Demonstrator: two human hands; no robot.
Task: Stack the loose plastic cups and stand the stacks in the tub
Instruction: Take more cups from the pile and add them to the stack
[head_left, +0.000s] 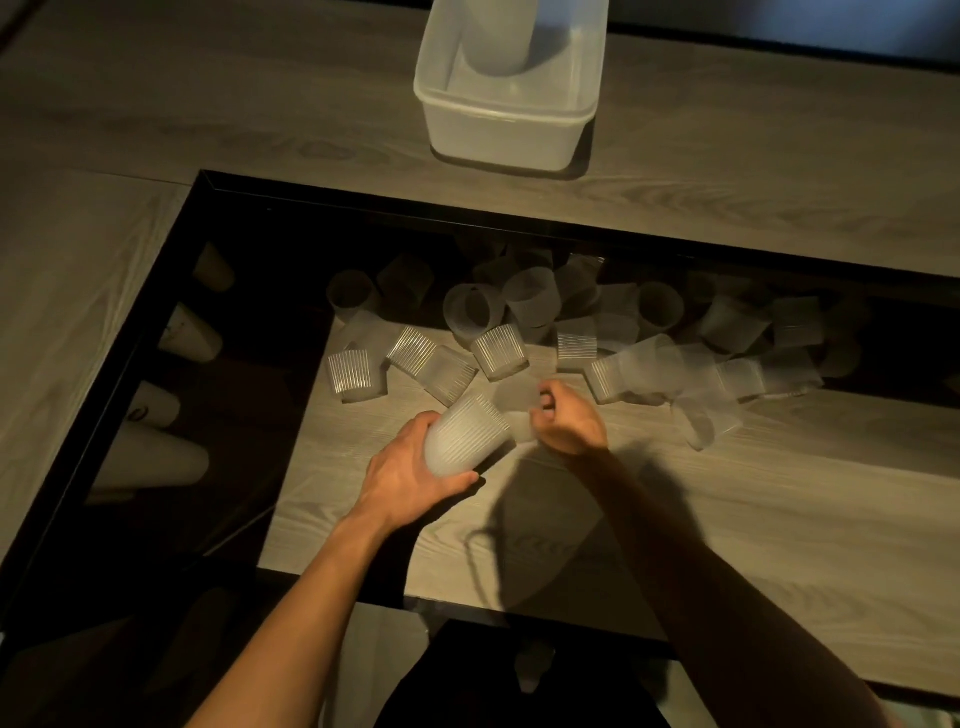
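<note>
My left hand (410, 475) grips a short stack of ribbed clear plastic cups (465, 436), tilted with its mouth pointing up and right. My right hand (569, 421) pinches a single clear cup (517, 402) by its rim, right at the mouth of that stack. Several loose cups (498, 351) lie scattered on their sides in a band across the table beyond my hands. A white translucent tub (506, 122) sits at the far edge, with one tall stack of cups (498, 36) standing inside it.
The cups lie on a glass-topped section of the table with a black frame (363, 200). Paper cups (189, 332) show beneath the glass at the left. Wood-grain tabletop (104, 249) surrounds the frame.
</note>
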